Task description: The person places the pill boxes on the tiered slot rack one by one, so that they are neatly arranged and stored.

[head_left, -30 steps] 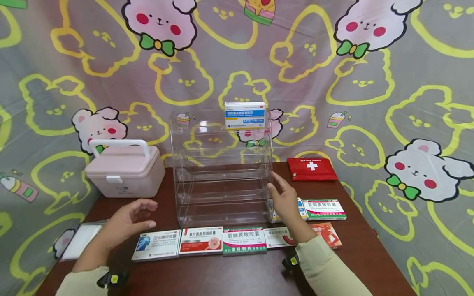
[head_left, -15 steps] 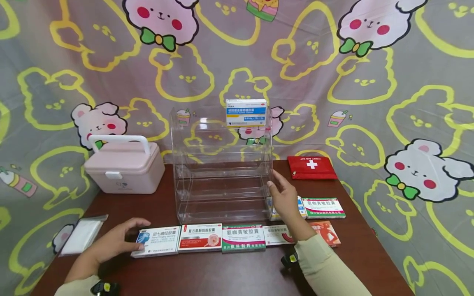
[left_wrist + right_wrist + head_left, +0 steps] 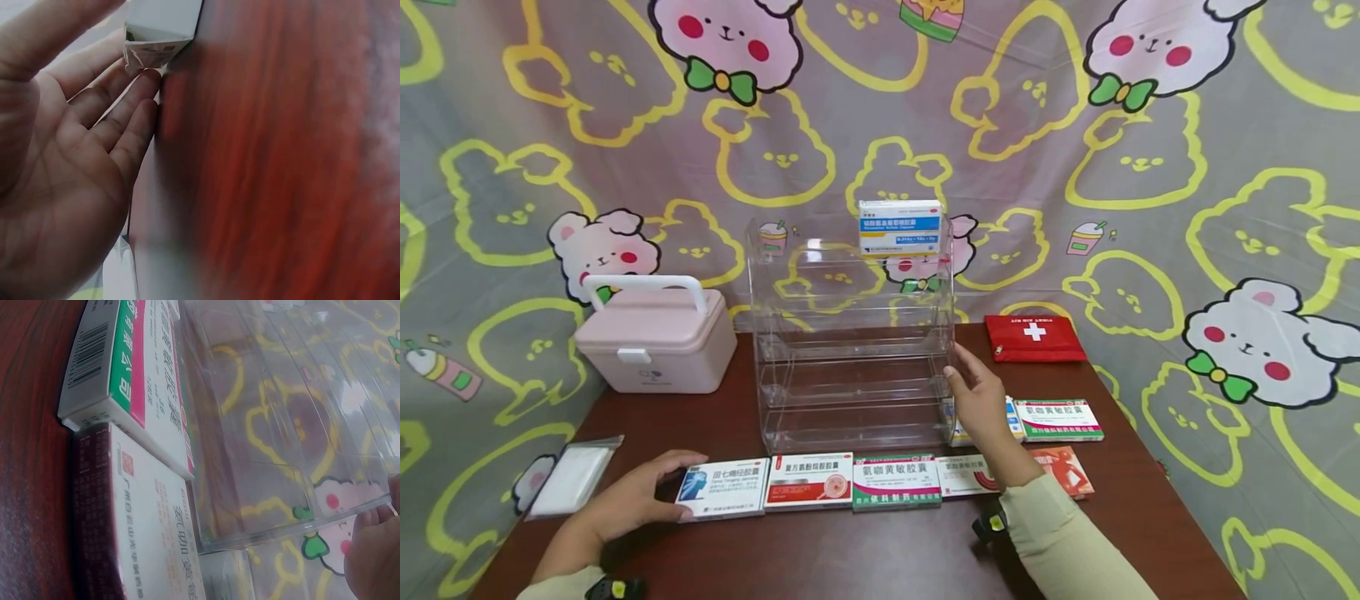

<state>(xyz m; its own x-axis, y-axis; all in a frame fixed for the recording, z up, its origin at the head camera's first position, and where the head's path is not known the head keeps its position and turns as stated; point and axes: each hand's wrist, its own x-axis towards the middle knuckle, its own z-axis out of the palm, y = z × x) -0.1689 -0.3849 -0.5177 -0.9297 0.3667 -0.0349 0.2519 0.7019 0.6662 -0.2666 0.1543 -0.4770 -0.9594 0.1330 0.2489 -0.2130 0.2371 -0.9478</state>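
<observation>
Left hand (image 3: 636, 496) pinches the white box (image 3: 726, 490) at near left between thumb and fingers, right hand (image 3: 983, 408) grips the rack (image 3: 853, 393) by its right edge; I'd lift level to avoid dragging the red box (image 3: 809, 482) alongside.

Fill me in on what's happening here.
A person's left hand has thumb and fingers around the left end of the Tianqi Tongjing capsule box, lying on the table. The right hand holds the right side of the clear tiered rack. One glucosamine sulfate capsule box stands on its top tier; other medicine boxes lie on the table.
</observation>
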